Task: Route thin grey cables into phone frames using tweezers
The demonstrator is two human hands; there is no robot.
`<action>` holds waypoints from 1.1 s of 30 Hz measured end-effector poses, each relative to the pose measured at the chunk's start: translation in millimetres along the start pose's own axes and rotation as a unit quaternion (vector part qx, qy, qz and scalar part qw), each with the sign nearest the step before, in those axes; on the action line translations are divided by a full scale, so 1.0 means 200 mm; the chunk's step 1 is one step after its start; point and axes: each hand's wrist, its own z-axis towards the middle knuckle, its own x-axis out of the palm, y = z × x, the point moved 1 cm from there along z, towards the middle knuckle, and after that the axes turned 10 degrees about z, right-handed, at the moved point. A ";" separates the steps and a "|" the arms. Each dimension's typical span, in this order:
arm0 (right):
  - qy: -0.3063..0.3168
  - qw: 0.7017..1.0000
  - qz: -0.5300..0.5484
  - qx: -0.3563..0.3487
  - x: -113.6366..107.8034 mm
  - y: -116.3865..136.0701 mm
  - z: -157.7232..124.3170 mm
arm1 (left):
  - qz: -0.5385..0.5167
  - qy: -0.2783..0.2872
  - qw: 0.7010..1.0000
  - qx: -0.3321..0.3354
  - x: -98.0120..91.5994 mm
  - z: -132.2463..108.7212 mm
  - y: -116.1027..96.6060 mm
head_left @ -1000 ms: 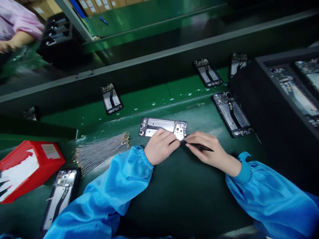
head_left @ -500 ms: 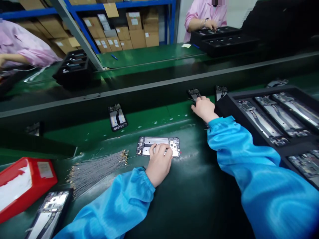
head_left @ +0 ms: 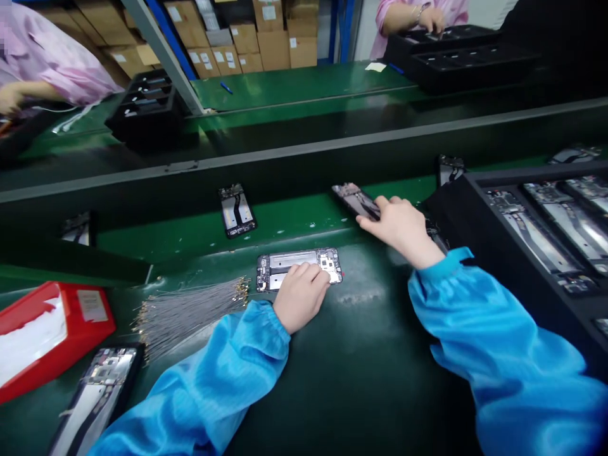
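A smartphone with its back off (head_left: pixel 272 269) lies crosswise on the green bench, showing circuit boards and a dark flex cable. My left hand (head_left: pixel 303 296) is closed over its near edge, fingertips on the board, thumb hidden. Farther off, over the green strip, my right hand (head_left: pixel 401 228) grips another open-backed smartphone (head_left: pixel 354 199) by its near end, thumb and fingers around it. That phone is tilted. A bundle of thin grey cables with gold-coloured ends (head_left: pixel 194 313) lies left of my left hand.
At left sit a red bin (head_left: pixel 88 332) with white contents and another open phone (head_left: pixel 97 399). A black tray (head_left: pixel 463 253) of phones stands at right. More phones, including one (head_left: pixel 237 212), lie along the strip below a raised ledge (head_left: pixel 294 153). Two people in pink work beyond.
My right hand has taken hold of the phone on the strip and tilted it, bringing it left. My left hand stays on its phone. The camera view has shifted slightly.
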 end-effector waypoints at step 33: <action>0.119 0.918 0.231 -0.298 0.11 0.18 -0.33 | -0.106 -0.073 0.991 0.031 0.00 -0.04 0.02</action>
